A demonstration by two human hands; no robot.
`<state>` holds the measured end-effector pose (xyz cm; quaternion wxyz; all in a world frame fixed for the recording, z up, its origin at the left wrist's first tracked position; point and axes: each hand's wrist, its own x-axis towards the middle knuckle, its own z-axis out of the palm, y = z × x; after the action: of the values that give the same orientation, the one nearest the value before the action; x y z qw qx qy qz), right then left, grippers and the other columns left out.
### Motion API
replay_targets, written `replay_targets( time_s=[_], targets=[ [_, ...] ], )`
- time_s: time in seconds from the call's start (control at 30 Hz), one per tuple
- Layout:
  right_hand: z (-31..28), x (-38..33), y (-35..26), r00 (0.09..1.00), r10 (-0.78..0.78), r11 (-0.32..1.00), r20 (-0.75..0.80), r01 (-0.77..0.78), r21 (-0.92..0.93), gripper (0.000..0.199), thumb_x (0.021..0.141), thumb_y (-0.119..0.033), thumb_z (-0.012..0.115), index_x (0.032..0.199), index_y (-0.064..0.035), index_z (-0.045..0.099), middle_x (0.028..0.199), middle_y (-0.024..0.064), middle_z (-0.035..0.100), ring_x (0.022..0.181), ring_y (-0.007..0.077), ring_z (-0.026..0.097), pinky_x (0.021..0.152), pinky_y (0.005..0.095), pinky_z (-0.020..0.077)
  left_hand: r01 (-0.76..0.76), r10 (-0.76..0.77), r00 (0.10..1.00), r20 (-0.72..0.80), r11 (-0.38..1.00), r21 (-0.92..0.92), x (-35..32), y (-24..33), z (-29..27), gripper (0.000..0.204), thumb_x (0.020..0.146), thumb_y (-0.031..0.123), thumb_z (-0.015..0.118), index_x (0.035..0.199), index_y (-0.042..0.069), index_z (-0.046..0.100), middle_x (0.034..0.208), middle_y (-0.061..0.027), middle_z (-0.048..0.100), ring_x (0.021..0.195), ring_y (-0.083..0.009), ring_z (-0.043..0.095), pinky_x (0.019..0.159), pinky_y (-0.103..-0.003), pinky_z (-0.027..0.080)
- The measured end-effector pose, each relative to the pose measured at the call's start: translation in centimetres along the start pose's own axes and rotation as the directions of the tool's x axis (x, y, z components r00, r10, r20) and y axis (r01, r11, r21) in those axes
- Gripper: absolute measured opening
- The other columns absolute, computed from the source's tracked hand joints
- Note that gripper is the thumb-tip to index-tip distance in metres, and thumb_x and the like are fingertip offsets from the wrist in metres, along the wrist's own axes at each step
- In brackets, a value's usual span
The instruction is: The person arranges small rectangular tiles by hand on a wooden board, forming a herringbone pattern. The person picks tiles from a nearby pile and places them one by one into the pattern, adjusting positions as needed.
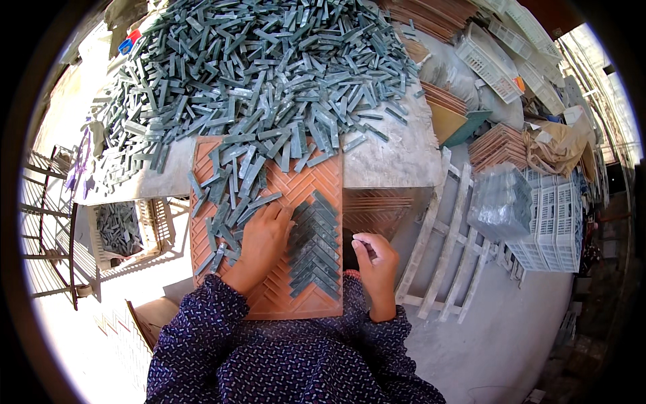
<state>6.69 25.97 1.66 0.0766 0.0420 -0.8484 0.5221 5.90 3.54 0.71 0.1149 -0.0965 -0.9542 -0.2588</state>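
An orange-brown tray (pixel 269 310) with a herringbone grid of grooves lies in front of me, one end on the table. On its right half, dark green-grey stone strips (pixel 315 252) lie in a herringbone pattern. Loose strips (pixel 232 195) spill over its left and far parts. My left hand (pixel 262 236) is above the tray's middle, fingers bent together at the left edge of the laid strips; whatever the fingertips hold is hidden. Just off the tray's right edge, my right hand (pixel 378 266) is closed, thumb against the curled fingers, with nothing visible in it.
A large heap of strips (pixel 256 74) covers the pale table (pixel 397 161). At left stands a crate (pixel 145 225) of strips beside a metal rack (pixel 50 222). To the right are a white slatted frame (pixel 441 249), white plastic crates (pixel 548 219) and stacked orange-brown trays (pixel 498 146).
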Motion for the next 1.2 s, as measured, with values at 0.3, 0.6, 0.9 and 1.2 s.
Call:
replay_targets(
  time_s=[0.3, 0.6, 0.9, 1.2],
  targets=[
    [0.6, 1.7, -1.4, 0.996, -0.066, 0.997, 0.058, 0.068, -0.023, 0.009, 0.081, -0.002, 0.067, 0.09, 0.0008, 0.066, 0.08, 0.0116, 0.064, 0.063, 0.0183, 0.06, 0.058, 0.0279, 0.0474, 0.056, -0.064, 0.996, -0.059, 0.989, -0.137, 0.4, 0.2, 1.5, 0.026, 0.077, -0.001, 0.061, 0.102, 0.002, 0.061, 0.084, -0.0131, 0.056, 0.073, -0.0343, 0.06, 0.063, -0.041, 0.05],
    [5.8, 7.7, 0.2, 0.957, -0.209, 0.963, 0.203, 0.237, -0.13, 0.008, 0.078, -0.003, 0.067, 0.085, -0.0014, 0.065, 0.082, 0.0141, 0.064, 0.068, 0.0281, 0.063, 0.063, 0.0349, 0.0494, 0.076, -0.087, 0.991, -0.1, 0.991, -0.114, 0.6, 0.5, 1.3, 0.024, 0.078, 0.002, 0.063, 0.102, 0.005, 0.062, 0.091, -0.0119, 0.06, 0.079, -0.033, 0.062, 0.066, -0.039, 0.051],
    [7.2, 10.9, -0.9, 0.937, 0.078, 0.982, 0.342, -0.012, -0.19, 0.011, 0.08, -0.011, 0.067, 0.084, -0.001, 0.066, 0.074, 0.0141, 0.065, 0.066, 0.0264, 0.063, 0.062, 0.034, 0.0489, 0.157, -0.19, 0.977, -0.093, 0.947, -0.28, -1.5, -0.2, -1.3, 0.016, 0.077, 0.007, 0.067, 0.093, 0.005, 0.066, 0.084, -0.0077, 0.061, 0.074, -0.029, 0.063, 0.062, -0.037, 0.052],
    [7.1, 13.3, 0.6, 0.872, -0.439, 0.821, 0.216, 0.487, -0.298, 0.022, 0.076, -0.003, 0.068, 0.098, -0.0028, 0.067, 0.097, 0.0123, 0.062, 0.084, 0.0274, 0.064, 0.071, 0.0329, 0.0498, 0.007, -0.052, 0.986, -0.158, 0.962, -0.271, -2.6, -1.4, -2.2, 0.015, 0.077, 0.0, 0.066, 0.092, 0.001, 0.065, 0.084, -0.0114, 0.061, 0.073, -0.0285, 0.061, 0.063, -0.036, 0.05]
  ],
)
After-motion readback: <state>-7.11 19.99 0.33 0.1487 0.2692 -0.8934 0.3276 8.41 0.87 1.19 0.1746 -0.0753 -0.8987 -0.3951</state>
